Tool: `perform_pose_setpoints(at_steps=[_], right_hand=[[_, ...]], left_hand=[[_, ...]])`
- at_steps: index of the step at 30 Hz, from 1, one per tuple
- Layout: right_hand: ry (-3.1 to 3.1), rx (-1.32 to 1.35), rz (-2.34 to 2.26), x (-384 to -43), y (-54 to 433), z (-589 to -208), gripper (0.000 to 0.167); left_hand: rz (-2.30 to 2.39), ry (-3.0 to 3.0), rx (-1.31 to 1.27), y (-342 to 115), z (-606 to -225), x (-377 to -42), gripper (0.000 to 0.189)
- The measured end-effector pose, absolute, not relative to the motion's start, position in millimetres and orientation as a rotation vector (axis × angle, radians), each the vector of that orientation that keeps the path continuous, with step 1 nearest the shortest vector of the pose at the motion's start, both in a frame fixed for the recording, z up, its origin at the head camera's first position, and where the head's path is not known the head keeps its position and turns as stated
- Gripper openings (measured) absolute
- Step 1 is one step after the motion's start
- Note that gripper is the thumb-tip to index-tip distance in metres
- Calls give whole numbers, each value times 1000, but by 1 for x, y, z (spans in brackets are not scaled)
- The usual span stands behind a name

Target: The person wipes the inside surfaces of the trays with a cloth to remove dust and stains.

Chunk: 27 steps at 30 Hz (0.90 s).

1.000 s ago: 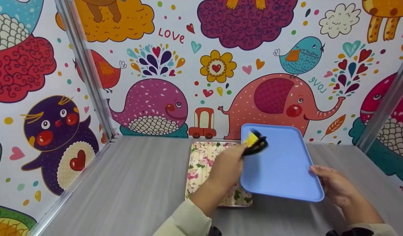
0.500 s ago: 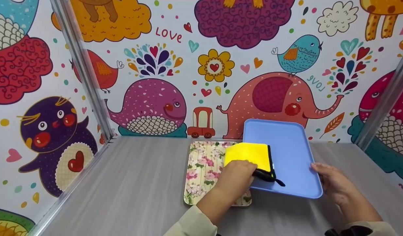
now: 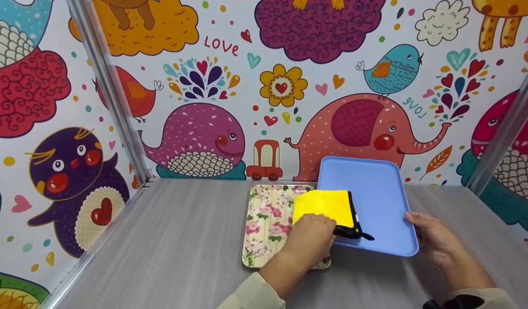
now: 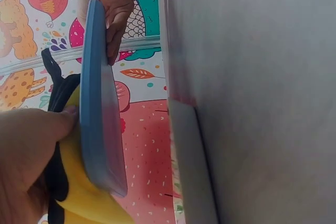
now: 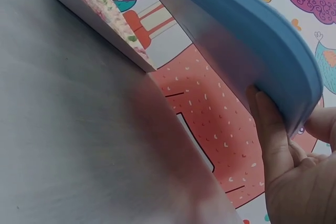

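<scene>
A light-blue rectangular tray [image 3: 381, 197] is held up off the table, its rimmed face towards me. My right hand [image 3: 437, 240] grips its right edge, thumb on the front and fingers behind, as the right wrist view shows on the tray's underside [image 5: 241, 51]. In my left hand [image 3: 309, 240] is a yellow cloth [image 3: 324, 206] with black edging and a black loop. The cloth is folded flat and overlaps the tray's lower left part. From the left wrist view, thumb and fingers pinch the cloth [image 4: 84, 166] close against the tray's side [image 4: 90, 103].
A flat box with a floral top [image 3: 259, 231] lies on the grey table [image 3: 182, 240], left of the tray and partly behind my left hand. Behind stands a wall [image 3: 285, 43] printed with cartoon animals. Metal posts [image 3: 118, 107] mark the corners.
One second ago the cloth was a blurred dark and yellow bundle higher over the tray. My left hand has come down and right, and the cloth now shows its flat yellow face.
</scene>
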State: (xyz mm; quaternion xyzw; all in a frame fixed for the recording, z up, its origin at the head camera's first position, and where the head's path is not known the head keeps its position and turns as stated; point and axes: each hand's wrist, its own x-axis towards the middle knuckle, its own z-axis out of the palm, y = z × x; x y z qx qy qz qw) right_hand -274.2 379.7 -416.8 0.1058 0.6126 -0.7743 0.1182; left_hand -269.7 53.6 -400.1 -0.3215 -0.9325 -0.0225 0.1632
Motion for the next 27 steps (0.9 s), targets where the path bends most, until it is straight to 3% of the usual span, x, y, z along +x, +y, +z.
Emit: perform_pose_setpoints(at_steps=[27], right_hand=[[1768, 330, -2427, -267, 353, -414, 23]], left_hand=[[18, -2622, -812, 57, -400, -263, 37]])
